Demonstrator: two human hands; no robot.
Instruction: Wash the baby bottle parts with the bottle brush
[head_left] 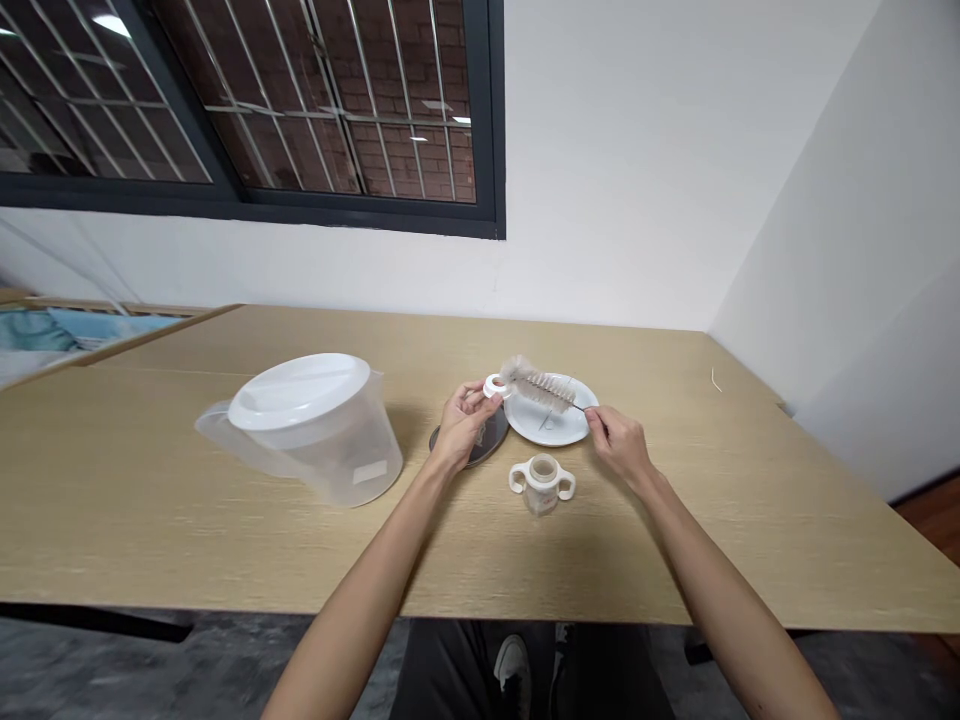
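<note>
My left hand grips a white bottle collar ring with a round hole, above a dark round coaster. In my right hand is the thin wire handle of a bottle brush; its tufted tip is beside the ring, and whether the two touch I cannot tell. Beneath the brush lies a white plate, with something small and thin on it that I cannot make out. A baby bottle with two white handles stands upright and uncapped between my forearms.
On the left of the wooden table stands a large translucent pitcher with a white lid. A thin pale strip lies at the right. A wall and a barred window rise behind the table.
</note>
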